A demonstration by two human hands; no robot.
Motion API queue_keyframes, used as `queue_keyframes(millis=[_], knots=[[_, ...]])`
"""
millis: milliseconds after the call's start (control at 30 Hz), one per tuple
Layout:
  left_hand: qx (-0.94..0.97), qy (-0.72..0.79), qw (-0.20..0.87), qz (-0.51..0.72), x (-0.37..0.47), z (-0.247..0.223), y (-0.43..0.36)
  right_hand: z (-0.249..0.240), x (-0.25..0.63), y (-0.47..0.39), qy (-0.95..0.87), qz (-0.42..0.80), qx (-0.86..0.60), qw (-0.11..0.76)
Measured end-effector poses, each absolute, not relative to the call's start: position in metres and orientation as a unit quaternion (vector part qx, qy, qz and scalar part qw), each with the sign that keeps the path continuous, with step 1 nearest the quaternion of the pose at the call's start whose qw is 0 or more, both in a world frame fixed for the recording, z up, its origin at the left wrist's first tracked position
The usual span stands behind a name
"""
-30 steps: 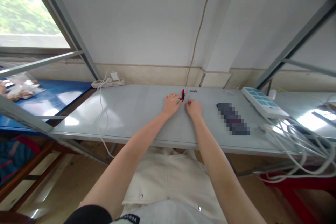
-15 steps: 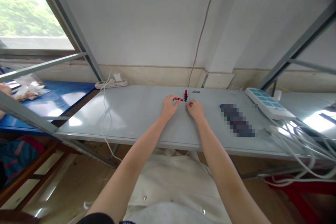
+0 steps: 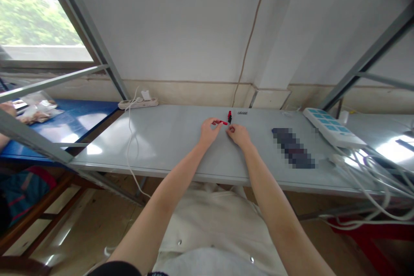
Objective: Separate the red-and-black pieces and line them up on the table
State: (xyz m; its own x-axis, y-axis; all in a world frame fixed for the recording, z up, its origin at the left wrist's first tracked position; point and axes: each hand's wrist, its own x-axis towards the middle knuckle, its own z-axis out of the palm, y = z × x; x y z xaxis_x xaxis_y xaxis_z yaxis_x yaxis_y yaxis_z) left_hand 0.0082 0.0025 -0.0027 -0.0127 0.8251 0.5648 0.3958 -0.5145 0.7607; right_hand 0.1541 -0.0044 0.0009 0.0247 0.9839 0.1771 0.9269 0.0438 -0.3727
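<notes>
Over the middle of the grey table (image 3: 174, 138), my left hand (image 3: 209, 131) pinches a small slim red piece (image 3: 223, 122) that points to the right. Close beside its tip, my right hand (image 3: 238, 135) is closed, thumb and forefinger together; whatever they hold is too small or hidden to make out. Just beyond both hands lie small red pieces (image 3: 230, 114) and black pieces (image 3: 229, 119) in a little group. A short row of tiny dark parts (image 3: 242, 113) rests further right, near the wall.
A white power strip (image 3: 139, 103) with a hanging cable is at the back left. On the right are a pixelated dark object (image 3: 293, 148), a large white-and-blue socket block (image 3: 333, 127) and tangled white cables (image 3: 381, 181). Another person's hand (image 3: 8, 109) shows above the blue table (image 3: 87, 112).
My right hand has shifted slightly left, closer to the red piece in my left hand. My left hand stays nearly in place, still pinching it.
</notes>
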Motion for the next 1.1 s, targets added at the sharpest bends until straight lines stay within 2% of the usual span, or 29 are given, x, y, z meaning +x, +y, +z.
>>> queue_keyframes(millis=[700, 1100], knots=[[0.664, 0.449, 0.216, 0.558, 0.009, -0.003, 0.003, 0.002, 0.148, -0.007, -0.721, 0.034, -0.67, 0.174], [0.711, 0.444, 0.195, 0.51, 0.015, -0.014, 0.008, -0.001, 0.144, -0.006, -0.718, 0.021, -0.67, 0.185]])
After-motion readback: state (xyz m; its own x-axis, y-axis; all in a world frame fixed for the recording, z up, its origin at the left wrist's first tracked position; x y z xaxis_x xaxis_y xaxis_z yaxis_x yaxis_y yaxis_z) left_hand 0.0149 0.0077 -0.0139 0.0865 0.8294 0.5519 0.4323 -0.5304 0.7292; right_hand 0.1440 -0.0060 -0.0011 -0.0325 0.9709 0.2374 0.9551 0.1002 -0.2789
